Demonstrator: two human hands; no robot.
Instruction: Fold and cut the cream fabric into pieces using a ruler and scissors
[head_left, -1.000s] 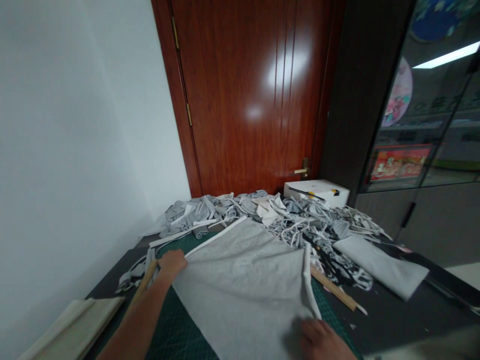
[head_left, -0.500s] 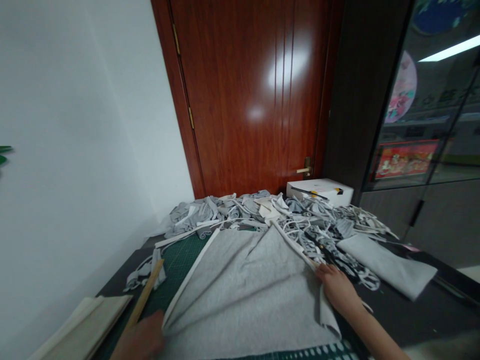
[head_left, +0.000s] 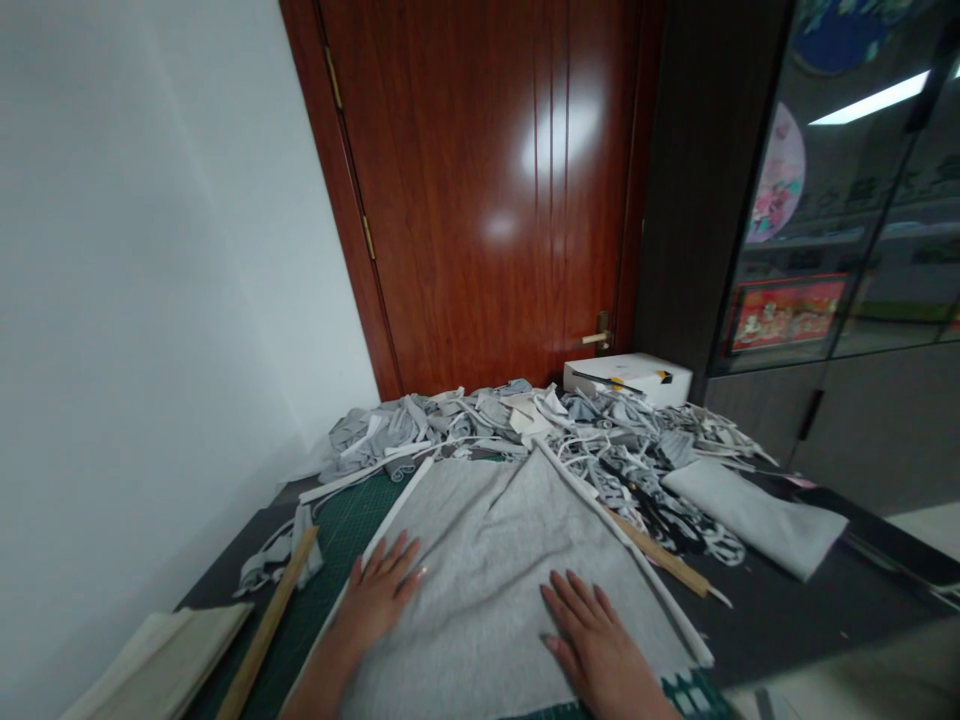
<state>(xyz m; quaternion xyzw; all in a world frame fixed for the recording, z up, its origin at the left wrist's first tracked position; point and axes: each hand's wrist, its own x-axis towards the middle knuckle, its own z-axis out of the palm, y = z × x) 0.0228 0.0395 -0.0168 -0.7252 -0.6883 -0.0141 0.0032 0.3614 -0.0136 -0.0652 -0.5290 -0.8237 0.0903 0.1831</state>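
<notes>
A light grey piece of fabric (head_left: 487,560) lies spread over a green cutting mat (head_left: 360,520), with rolled pale edges down both sides and some creases across its middle. My left hand (head_left: 382,590) rests flat on its left part, fingers spread. On the lower right part, my right hand (head_left: 589,630) also lies palm down with the fingers stretched out. Neither hand grips anything. To the left of the fabric is a wooden ruler-like strip (head_left: 274,620); another wooden strip (head_left: 664,555) shows beside the right edge.
A heap of grey fabric scraps (head_left: 480,420) covers the table's back. A white box (head_left: 630,378) stands behind it at right. A folded grey cloth (head_left: 754,515) lies at right, folded beige fabric (head_left: 157,660) at front left. Beyond are a brown door (head_left: 480,200) and a cabinet (head_left: 862,430).
My right hand has let go of the fabric's right edge and moved inward onto it. That edge now lies straighter, with the right wooden strip exposed. My left hand has moved forward onto the fabric.
</notes>
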